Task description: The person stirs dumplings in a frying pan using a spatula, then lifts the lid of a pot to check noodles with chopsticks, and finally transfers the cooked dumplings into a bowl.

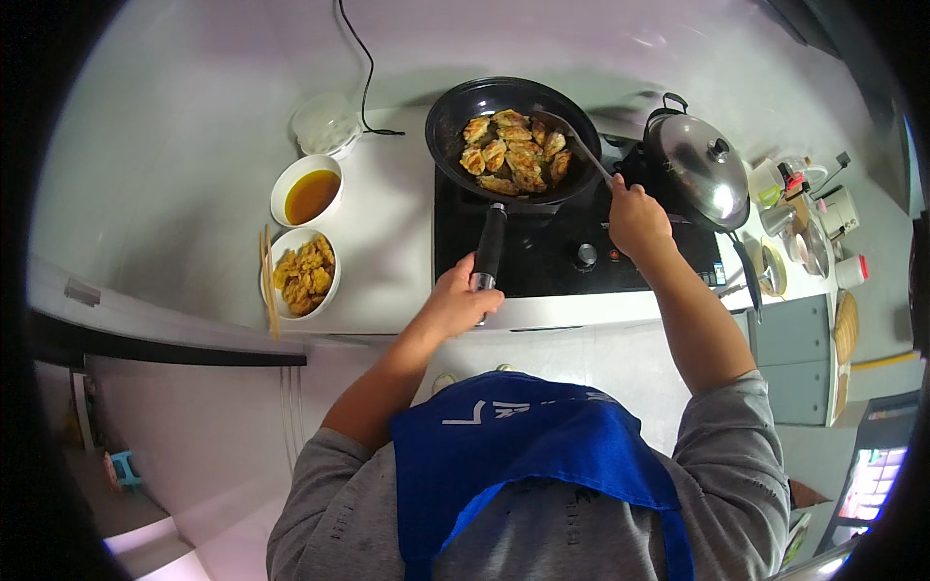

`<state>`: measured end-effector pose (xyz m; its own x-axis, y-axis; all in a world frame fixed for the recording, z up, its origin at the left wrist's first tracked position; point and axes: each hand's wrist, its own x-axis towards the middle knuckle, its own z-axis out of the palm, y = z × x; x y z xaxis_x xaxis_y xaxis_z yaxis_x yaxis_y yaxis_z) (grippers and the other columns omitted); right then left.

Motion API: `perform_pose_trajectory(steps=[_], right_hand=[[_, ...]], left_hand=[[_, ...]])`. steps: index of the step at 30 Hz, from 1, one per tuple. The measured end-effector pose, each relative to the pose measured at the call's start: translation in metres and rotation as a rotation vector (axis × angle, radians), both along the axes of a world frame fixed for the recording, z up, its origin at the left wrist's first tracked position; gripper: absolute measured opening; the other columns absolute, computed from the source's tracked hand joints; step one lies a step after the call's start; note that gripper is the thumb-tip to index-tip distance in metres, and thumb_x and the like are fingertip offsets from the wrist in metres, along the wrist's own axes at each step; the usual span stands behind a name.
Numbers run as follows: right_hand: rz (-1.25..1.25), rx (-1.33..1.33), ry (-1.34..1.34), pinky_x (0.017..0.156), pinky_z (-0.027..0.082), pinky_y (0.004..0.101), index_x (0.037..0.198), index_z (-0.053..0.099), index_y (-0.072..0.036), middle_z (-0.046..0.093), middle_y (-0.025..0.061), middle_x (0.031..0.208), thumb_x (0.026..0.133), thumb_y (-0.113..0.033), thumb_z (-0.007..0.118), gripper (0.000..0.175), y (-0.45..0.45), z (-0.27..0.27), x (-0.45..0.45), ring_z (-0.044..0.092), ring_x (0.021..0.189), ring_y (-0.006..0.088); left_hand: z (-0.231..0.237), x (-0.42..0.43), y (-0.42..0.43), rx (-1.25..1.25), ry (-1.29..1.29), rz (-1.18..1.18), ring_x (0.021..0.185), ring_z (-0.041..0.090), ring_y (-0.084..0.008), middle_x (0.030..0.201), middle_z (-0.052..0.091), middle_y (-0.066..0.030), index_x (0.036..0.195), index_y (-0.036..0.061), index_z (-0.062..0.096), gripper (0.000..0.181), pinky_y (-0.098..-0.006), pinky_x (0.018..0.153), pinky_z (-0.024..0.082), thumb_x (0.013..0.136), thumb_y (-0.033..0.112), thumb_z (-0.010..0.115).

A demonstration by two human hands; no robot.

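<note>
My left hand (459,299) grips the black handle (491,243) of a dark frying pan (452,161) on the black glass cooktop (538,254). Browned pieces of meat (524,156), possibly chicken, lie spread over the pan's bottom in some oil. In my right hand (638,218) is a metal spatula (590,154), its shaft slanting over the pan's right rim. The blade reaches in among the pieces at the upper right, and its tip is hard to make out.
At right a lidded wok (699,171) sits on the cooktop, its handle jutting toward the front edge. Left on the white counter (389,240) stand a bowl of amber liquid (312,197), a bowl of fried food (305,279) with chopsticks (269,283), and a whitish container (327,123) near a black cable (369,80).
</note>
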<state>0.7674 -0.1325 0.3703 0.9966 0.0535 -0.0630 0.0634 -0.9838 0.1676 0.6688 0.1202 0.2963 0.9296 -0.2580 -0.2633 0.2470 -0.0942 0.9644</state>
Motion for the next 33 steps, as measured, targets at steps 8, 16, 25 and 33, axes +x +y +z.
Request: perform_pose_trajectory(steps=[8,16,25,33], right_hand=[[-0.045,0.041,-0.050,0.076,0.052,0.0400,0.135,0.037,-0.003,0.056,0.0215,0.107,0.087,-0.010,0.047,0.050,0.000,0.016,-0.012,0.062,0.092,0.0353],[-0.024,0.370,-0.235,0.079,0.049,0.0416,0.133,0.042,-0.005,0.058,0.0218,0.102,0.082,-0.007,0.055,0.052,-0.006,0.019,-0.040,0.060,0.093,0.0369],[-0.096,0.643,-0.196,0.081,0.048,0.0392,0.132,0.045,-0.006,0.059,0.0222,0.104,0.082,-0.006,0.059,0.052,-0.008,0.002,-0.066,0.060,0.095,0.0365],[-0.106,0.930,-0.192,0.084,0.047,0.0341,0.128,0.047,0.002,0.062,0.0267,0.102,0.081,-0.004,0.061,0.050,-0.015,-0.019,-0.073,0.063,0.094,0.0326]], left_hand=[[-0.003,0.011,0.024,0.036,0.041,-0.045,0.067,0.060,-0.0126,0.076,0.056,-0.0036,0.126,0.0014,0.046,0.054,-0.0257,0.062,0.047,0.075,0.007,0.064],[-0.007,0.018,0.027,-0.010,0.047,-0.070,0.067,0.060,-0.0134,0.075,0.056,-0.0036,0.131,0.0006,0.041,0.061,-0.0259,0.061,0.047,0.075,0.008,0.064],[-0.002,0.008,0.028,-0.144,0.171,0.048,0.070,0.061,-0.0147,0.081,0.057,-0.0047,0.131,0.0062,0.042,0.054,-0.0271,0.060,0.049,0.088,0.033,0.059],[-0.056,-0.080,0.115,0.273,0.469,0.135,0.081,0.062,-0.0194,0.090,0.061,-0.0094,0.122,0.0019,0.050,0.058,-0.0347,0.069,0.051,0.085,0.047,0.057]])
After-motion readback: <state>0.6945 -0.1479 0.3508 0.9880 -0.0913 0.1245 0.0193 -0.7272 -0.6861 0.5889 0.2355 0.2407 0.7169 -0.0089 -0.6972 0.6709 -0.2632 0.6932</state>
